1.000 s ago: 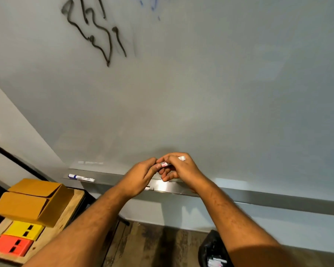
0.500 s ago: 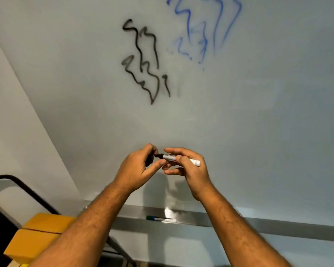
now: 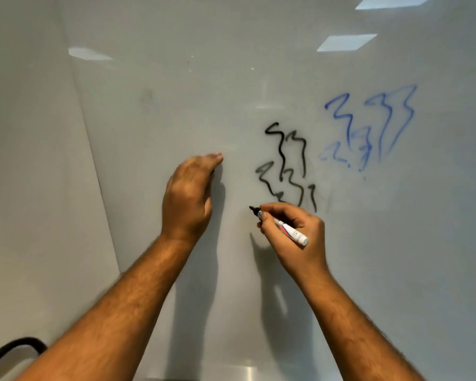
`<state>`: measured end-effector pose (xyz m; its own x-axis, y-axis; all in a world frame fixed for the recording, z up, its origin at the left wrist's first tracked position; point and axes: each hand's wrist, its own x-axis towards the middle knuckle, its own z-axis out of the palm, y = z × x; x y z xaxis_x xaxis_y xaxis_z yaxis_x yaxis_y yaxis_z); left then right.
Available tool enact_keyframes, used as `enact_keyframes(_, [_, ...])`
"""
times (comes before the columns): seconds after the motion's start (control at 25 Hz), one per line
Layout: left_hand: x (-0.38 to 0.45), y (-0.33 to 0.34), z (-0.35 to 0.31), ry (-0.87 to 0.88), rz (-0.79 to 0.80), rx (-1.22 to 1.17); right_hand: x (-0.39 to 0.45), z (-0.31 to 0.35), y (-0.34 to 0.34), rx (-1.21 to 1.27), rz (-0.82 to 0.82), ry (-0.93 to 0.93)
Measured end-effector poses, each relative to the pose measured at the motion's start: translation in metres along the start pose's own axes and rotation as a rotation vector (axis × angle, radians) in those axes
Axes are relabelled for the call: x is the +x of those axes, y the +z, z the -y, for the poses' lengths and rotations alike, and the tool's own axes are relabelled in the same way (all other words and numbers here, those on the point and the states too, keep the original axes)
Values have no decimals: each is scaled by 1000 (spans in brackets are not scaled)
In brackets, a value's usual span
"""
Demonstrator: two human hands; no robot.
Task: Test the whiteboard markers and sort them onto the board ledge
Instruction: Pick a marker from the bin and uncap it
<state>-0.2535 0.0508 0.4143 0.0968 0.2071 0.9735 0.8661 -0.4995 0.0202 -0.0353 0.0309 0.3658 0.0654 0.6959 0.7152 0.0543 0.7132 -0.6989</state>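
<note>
both hands have risen from in front of the board's lower part to the scribbled area, and they have parted: the left hand (image 3: 188, 193) has gone up to the whiteboard (image 3: 176, 92) while the right hand (image 3: 294, 229) has swung the marker (image 3: 285, 225) round to point at the surface.

this looks like the testing step. the whiteboard fills the view, with black scribbles (image 3: 289, 166) and blue scribbles (image 3: 368, 127) already on it. the left hand lies near or on the board, fingers (image 3: 213, 158) loosely extended toward it. the right fingers (image 3: 264, 215) pinch the uncapped marker in a writing grip, its dark tip (image 3: 252, 208) aimed up-left, just below the black scribbles.

next, the tip probably has to meet the board and draw a stroke, then the line judged for strength before sorting.

whether the tip already touches the board cannot be told. if the cap is tucked in the left palm, it is hidden. only a pale strip at the bottom edge, perhaps the ledge (image 3: 248, 373), shows. a dark curved bar (image 3: 11, 347) at the lower left is cut off.
</note>
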Motion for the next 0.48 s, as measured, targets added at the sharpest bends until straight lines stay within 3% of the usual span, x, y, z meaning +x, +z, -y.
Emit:
enact_keyframes(0.24, [106,15,25,120,-171,50,81,46,25,-388,-147,-579])
enact_keyframes(0.36, [106,26,33,169,-205,81,104,44,41,-590,-111,-722])
enact_keyframes(0.48, [103,28,31,172,-198,117,102,32,42,-608,-85,-721])
